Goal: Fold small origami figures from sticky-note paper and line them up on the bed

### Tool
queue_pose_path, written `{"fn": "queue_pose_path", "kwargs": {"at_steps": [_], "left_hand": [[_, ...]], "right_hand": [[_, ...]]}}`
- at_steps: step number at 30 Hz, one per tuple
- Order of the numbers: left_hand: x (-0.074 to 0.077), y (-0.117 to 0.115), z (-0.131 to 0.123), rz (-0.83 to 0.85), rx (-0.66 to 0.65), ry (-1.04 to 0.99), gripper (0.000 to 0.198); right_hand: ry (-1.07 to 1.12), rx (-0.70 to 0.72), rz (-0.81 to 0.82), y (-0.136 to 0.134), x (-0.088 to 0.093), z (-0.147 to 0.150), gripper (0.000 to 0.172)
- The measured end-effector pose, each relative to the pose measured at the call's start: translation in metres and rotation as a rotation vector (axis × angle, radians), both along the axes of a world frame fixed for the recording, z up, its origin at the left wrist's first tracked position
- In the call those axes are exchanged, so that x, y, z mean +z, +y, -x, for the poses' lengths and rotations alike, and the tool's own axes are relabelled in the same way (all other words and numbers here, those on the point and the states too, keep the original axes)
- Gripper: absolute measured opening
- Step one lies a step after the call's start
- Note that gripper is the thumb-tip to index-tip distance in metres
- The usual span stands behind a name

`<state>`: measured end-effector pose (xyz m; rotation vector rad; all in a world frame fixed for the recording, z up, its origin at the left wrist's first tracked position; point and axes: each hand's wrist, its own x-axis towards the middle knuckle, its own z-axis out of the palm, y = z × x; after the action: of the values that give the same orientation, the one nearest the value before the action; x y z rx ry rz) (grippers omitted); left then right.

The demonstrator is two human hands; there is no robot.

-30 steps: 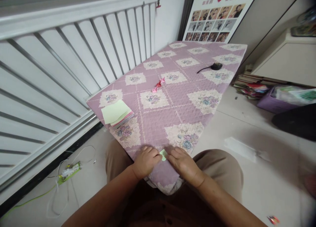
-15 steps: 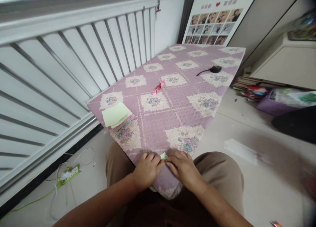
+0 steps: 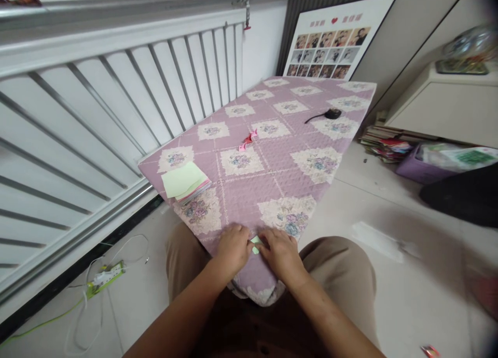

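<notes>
Between my two hands, close to the near corner of the table, is a small folded piece of light green paper (image 3: 255,244). My left hand (image 3: 233,248) has its curled fingers on the paper's left side. From the right, my right hand (image 3: 280,251) grips the paper with thumb and bent fingers. The fingers cover much of the paper, so its full shape is hidden. A stack of paper sheets (image 3: 181,180), light green on top with pink and other colours below, lies ahead to the left. Small folded pink and red paper pieces (image 3: 248,139) sit further up.
A purple quilted cloth with floral patches (image 3: 243,184) covers the table. A black round object with a tail (image 3: 333,113) lies toward the back right. The white radiator (image 3: 116,124) borders the left side. A power strip (image 3: 105,279) with cables is on the floor.
More of the green paper now shows between my hands, and the gap between the fingers is slightly wider. The camera view has shifted a little. The other things on the table stay in place.
</notes>
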<state>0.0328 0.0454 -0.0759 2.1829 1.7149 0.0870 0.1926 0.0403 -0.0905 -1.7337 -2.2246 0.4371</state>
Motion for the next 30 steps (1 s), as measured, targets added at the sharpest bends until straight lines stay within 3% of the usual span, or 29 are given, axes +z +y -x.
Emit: {"fn": "queue_pose_path", "kwargs": {"at_steps": [6,13,19,22,25,30], "left_hand": [[0.003,0.004,-0.003,0.031,-0.015,0.012,0.018],[-0.002,0.003,-0.003,0.018,0.037,-0.127,0.014],[-0.01,-0.004,-0.002,0.028,0.103,-0.24,0.016],[-0.009,-0.005,-0.002,0.047,0.068,-0.28,0.014],[-0.006,-0.008,-0.002,-0.036,-0.011,-0.237,0.003],[-0.004,-0.015,-0.002,-0.261,-0.097,-0.03,0.009]], "right_hand": [[0.061,-0.003,-0.024,-0.003,-0.005,-0.003,0.017],[0.089,0.008,-0.043,-0.004,-0.009,-0.005,0.027],[0.103,0.049,-0.039,-0.004,-0.01,-0.007,0.007],[0.168,0.111,-0.037,-0.002,-0.011,-0.011,0.003],[0.234,0.23,-0.079,0.002,-0.009,-0.015,0.006],[0.106,0.309,-0.352,0.002,-0.003,-0.015,0.01]]}}
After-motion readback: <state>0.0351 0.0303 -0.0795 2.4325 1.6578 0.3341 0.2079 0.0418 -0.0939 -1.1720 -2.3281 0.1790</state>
